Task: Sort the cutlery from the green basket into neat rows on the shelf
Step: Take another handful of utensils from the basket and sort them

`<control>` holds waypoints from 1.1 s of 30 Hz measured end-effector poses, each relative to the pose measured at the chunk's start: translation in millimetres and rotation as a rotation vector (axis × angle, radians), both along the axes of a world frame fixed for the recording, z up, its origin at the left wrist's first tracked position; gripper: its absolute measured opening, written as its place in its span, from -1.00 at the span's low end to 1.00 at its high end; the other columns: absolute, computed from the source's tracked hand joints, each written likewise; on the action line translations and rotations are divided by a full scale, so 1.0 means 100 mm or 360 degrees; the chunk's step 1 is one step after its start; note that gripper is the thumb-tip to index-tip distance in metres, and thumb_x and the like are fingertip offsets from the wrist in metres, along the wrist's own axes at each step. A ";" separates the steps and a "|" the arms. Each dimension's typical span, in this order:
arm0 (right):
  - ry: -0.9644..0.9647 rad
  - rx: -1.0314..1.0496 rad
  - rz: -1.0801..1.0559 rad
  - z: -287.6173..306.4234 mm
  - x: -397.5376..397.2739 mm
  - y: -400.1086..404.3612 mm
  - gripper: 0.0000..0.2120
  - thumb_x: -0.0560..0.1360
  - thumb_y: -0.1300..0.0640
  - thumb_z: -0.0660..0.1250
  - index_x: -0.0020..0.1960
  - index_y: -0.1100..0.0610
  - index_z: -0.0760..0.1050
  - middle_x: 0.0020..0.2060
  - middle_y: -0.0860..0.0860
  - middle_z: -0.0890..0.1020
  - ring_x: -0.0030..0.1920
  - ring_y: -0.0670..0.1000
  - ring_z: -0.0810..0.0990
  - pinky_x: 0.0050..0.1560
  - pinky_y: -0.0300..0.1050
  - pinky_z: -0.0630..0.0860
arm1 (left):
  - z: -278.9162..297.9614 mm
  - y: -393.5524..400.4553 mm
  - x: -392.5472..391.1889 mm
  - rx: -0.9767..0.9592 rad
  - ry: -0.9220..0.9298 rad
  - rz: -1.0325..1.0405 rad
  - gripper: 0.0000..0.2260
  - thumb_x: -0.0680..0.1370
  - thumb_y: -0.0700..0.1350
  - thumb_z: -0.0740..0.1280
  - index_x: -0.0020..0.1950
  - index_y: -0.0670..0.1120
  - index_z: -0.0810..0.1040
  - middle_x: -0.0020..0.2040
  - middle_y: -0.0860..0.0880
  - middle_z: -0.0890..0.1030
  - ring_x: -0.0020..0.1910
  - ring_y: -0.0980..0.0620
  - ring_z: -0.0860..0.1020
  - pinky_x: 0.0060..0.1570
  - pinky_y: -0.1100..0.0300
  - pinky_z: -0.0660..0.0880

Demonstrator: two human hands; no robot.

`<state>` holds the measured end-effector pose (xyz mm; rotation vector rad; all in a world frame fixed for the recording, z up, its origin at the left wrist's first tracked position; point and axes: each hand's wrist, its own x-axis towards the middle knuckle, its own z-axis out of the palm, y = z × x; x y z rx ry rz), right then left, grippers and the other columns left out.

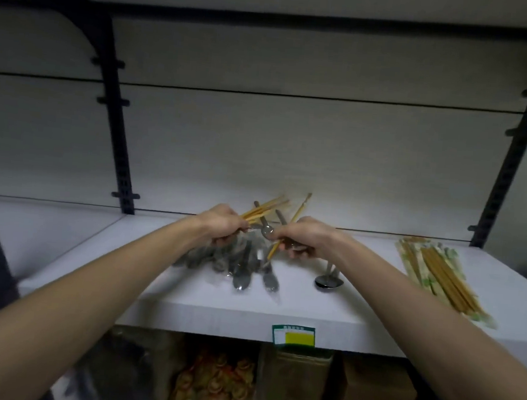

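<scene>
Only a green-and-yellow shelf label (pixel 293 335), writing illegible.

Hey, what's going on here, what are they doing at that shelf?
A person is sorting mixed cutlery on a white shelf. The left hand grips a bunch of wooden chopsticks and the right hand holds more pieces, including a chopstick. Under the hands lies a loose heap of metal spoons. One spoon lies apart to the right, and a row of chopsticks, some in paper wrappers, lies further right.
</scene>
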<state>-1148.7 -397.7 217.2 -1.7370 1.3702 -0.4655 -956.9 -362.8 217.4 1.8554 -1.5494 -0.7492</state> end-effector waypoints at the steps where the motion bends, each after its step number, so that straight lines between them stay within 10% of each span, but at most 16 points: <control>1: 0.0045 0.0004 0.0012 -0.02 0.02 -0.01 -0.69 0.47 0.03 0.47 -0.37 0.07 0.46 -0.60 -0.03 0.45 -0.62 -0.06 0.31 -0.55 -0.28 0.15 | -0.02 0.01 0.03 -0.0007 -0.0019 -0.0011 -0.85 0.63 -0.11 0.32 -0.10 -0.15 0.54 -0.43 -0.06 0.38 -0.57 0.03 0.28 -0.60 0.31 0.15; 11: 0.0087 -0.0053 -0.0107 -0.04 0.02 -0.07 -0.66 0.36 -0.15 0.54 -0.19 0.05 0.48 -0.40 -0.03 0.54 -0.54 -0.05 0.44 -0.51 -0.27 0.27 | -0.10 -0.13 0.03 -0.0196 -0.0519 -0.0080 -0.77 0.62 0.05 0.34 -0.13 -0.06 0.59 -0.36 -0.03 0.55 -0.30 -0.08 0.53 -0.26 0.13 0.39; 20: -0.0089 -0.0129 -0.0351 -0.15 -0.02 0.01 -0.45 0.63 -0.28 -0.01 -0.18 0.12 0.47 -0.28 0.07 0.57 -0.44 0.00 0.39 -0.40 -0.21 0.27 | -0.19 -0.19 -0.03 -0.0246 -0.0758 -0.0057 -0.78 0.65 0.04 0.27 -0.06 -0.07 0.57 -0.10 -0.08 0.66 -0.06 -0.14 0.60 -0.14 0.05 0.47; 24: 0.0045 -0.0269 -0.0368 -0.20 0.02 0.01 -0.74 0.55 0.06 0.22 -0.15 0.20 0.57 -0.37 0.07 0.56 -0.44 0.03 0.47 -0.44 -0.23 0.34 | -0.24 -0.18 -0.04 -0.0366 -0.0892 -0.0048 -0.79 0.66 0.02 0.25 -0.03 -0.07 0.55 -0.01 -0.12 0.57 -0.05 -0.17 0.54 -0.18 0.07 0.37; 33: 0.0069 -0.0307 -0.0324 -0.16 0.02 0.03 -0.76 0.51 0.02 0.37 -0.26 0.12 0.49 -0.50 0.02 0.45 -0.57 -0.03 0.36 -0.56 -0.27 0.25 | -0.25 -0.11 0.01 -0.0298 -0.1067 -0.0154 -0.82 0.67 0.04 0.22 0.02 -0.05 0.46 -0.03 -0.10 0.55 -0.06 -0.15 0.49 -0.15 0.08 0.34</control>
